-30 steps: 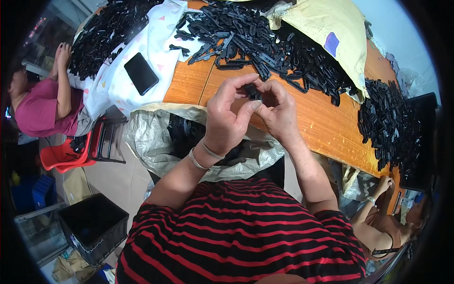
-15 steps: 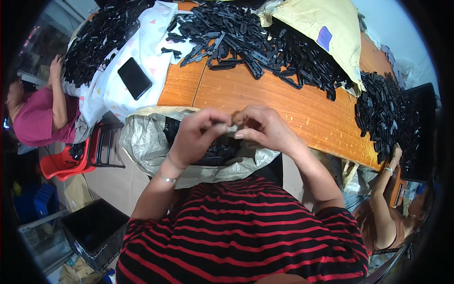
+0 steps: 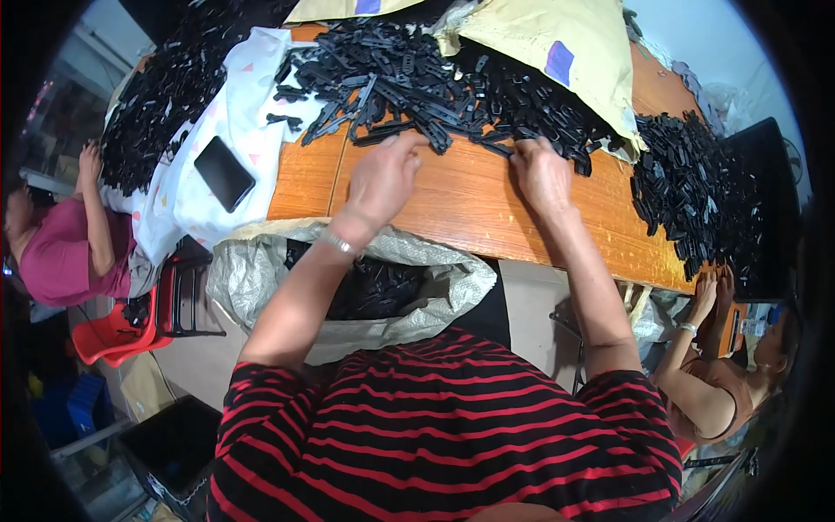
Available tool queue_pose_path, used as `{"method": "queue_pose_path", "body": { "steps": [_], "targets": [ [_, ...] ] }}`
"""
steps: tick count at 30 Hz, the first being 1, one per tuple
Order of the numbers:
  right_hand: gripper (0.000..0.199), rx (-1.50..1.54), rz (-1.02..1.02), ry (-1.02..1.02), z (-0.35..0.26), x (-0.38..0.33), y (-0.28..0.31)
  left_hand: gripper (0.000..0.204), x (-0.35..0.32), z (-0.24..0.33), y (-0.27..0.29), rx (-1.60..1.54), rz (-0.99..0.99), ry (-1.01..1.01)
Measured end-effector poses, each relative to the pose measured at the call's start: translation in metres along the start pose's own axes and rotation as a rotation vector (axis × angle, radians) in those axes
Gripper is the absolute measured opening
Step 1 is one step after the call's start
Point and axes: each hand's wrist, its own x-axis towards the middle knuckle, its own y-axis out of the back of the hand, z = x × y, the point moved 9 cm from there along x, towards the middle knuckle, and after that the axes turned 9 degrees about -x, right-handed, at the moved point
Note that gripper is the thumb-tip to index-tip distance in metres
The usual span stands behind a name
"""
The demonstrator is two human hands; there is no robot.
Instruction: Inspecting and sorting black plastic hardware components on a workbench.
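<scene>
On the wooden table (image 3: 452, 196) lies a pile of long black plastic strips (image 3: 391, 74). My left hand (image 3: 383, 178) is at its near edge, with thumb and forefinger a little apart and nothing visible between them. To the right, small black plastic parts (image 3: 531, 104) spill from under a cream sack (image 3: 539, 39). The bent fingers of my right hand (image 3: 544, 178) close on a black plastic part at the edge of that heap; the part is mostly hidden. Below my left forearm, an open woven sack (image 3: 248, 270) at the table's edge holds more black parts (image 3: 383, 287).
A phone (image 3: 224, 172) lies on a white patterned cloth (image 3: 196, 196). People sit at left (image 3: 74, 248) and right (image 3: 696, 383), their hands near other black heaps. A black tray (image 3: 761, 217) stands far right. A red chair (image 3: 113, 339) and black crate (image 3: 174, 444) are lower left.
Both hands have parted from above the woven sack and reached forward to the black parts on the table. A small pale thing between them earlier is out of sight. The view has shifted slightly.
</scene>
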Motion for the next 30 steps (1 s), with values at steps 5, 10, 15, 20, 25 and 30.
{"method": "queue_pose_path", "body": {
  "steps": [5,10,15,20,25,30],
  "targets": [
    [0.016,0.262,-0.115,0.101,-0.027,-0.019,-0.001,0.015,0.037,-0.013,-0.026,0.298,0.004,-0.035],
    [0.014,0.233,0.08,0.002,0.016,-0.012,0.01,0.021,0.04,-0.012,-0.027,0.376,0.046,-0.026],
    [0.023,-0.026,0.051,-0.087,0.017,0.01,0.002,0.025,0.036,-0.01,-0.023,0.417,0.016,0.038],
    [0.03,-0.045,0.003,-0.101,0.013,0.017,-0.011,0.025,0.03,-0.013,-0.018,0.454,0.014,0.034],
    [0.028,0.088,-0.265,-0.047,-0.004,0.006,-0.016,0.026,0.017,-0.027,-0.007,0.146,-0.006,0.147],
    [0.033,0.404,-0.326,-0.089,-0.008,0.002,-0.002,0.031,0.002,-0.046,-0.018,-0.757,-0.048,0.424]
  ]
}}
